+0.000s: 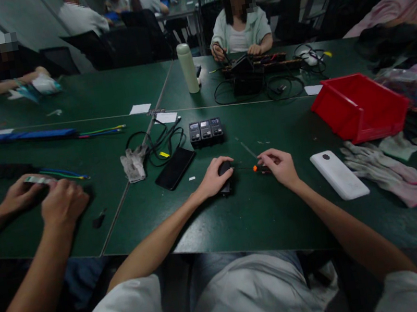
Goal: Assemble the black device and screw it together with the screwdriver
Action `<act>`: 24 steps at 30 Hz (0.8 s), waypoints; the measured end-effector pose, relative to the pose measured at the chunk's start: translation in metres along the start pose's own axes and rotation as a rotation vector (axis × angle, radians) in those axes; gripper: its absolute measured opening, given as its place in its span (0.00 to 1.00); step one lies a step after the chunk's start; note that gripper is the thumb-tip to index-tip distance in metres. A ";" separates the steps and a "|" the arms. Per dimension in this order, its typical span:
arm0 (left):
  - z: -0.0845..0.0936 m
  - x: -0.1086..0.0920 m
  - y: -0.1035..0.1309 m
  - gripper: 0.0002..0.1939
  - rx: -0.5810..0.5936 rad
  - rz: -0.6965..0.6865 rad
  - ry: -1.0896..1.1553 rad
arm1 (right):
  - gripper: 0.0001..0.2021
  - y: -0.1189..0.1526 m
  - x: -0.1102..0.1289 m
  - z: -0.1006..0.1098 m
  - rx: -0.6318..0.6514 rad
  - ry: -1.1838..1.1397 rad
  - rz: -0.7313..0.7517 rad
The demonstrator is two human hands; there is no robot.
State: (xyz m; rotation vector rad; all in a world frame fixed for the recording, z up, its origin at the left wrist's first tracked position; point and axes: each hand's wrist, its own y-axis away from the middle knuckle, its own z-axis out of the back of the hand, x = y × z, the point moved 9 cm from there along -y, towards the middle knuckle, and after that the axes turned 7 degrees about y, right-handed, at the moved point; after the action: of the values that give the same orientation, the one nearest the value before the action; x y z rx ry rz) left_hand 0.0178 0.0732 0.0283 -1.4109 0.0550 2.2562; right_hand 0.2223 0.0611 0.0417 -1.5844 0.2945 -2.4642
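My left hand (215, 177) is closed around a small black device (226, 185) on the green table, its thumb and fingers on the upper part. To its right, my right hand (278, 166) pinches a thin tool with a dark handle and an orange part (256, 168); a thin shaft seems to point left towards the black device. Just beyond my hands lies a black block with three similar units (205, 131). A black phone (175, 168) rests left of my left hand.
A red bin (359, 108), a white power bank (338, 175) and work gloves (387, 170) lie on the right. Another person's hands (57, 201) work at the left. Cables (166, 136), a crumpled glove (134, 163) and a pale green bottle (188, 69) stand or lie farther back.
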 end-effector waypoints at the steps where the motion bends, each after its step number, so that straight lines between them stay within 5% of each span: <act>1: 0.000 0.000 0.000 0.16 0.000 0.001 0.002 | 0.13 -0.001 -0.005 0.002 -0.025 -0.101 -0.053; 8: 0.000 0.000 0.000 0.16 -0.003 0.001 0.000 | 0.15 -0.004 -0.029 -0.009 -0.012 -0.456 -0.303; 16: 0.001 0.002 0.000 0.16 -0.012 0.018 0.001 | 0.19 -0.001 -0.031 -0.021 0.199 -0.269 -0.351; 24: 0.002 0.001 0.000 0.16 -0.014 0.019 -0.001 | 0.18 -0.002 -0.026 -0.018 0.174 -0.203 -0.275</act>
State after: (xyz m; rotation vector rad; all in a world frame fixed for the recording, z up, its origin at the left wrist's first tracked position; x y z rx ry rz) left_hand 0.0160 0.0739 0.0283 -1.4220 0.0531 2.2770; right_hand 0.2161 0.0715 0.0123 -1.8853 -0.1761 -2.4085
